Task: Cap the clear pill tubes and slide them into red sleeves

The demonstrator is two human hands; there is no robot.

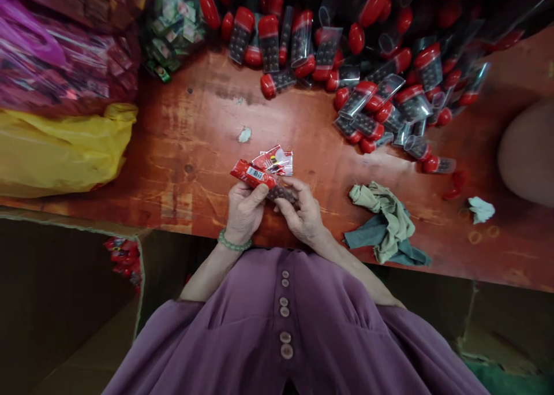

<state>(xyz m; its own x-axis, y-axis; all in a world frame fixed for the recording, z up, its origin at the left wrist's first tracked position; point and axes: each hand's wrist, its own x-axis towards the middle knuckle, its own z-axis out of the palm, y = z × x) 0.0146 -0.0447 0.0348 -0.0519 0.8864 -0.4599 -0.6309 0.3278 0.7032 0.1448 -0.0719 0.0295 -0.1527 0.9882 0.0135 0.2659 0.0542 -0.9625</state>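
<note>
My left hand [244, 210], with a green bead bracelet on the wrist, is closed on a red packet [252, 174] with a barcode label; a red and clear wrapper [277, 160] fans out just behind it. My right hand [303, 213] is closed on a small clear container of dark beads [282, 194], which touches the packet. Both hands meet over the near edge of the red-brown wooden table [194, 135].
A big heap of red-capped clear containers [367, 66] fills the far side. At left lie a yellow bag [60, 149] and pink packaged goods [56, 54]. A green-grey rag [387, 222] lies right of my hands. A cardboard box [125, 256] with red packets sits lower left.
</note>
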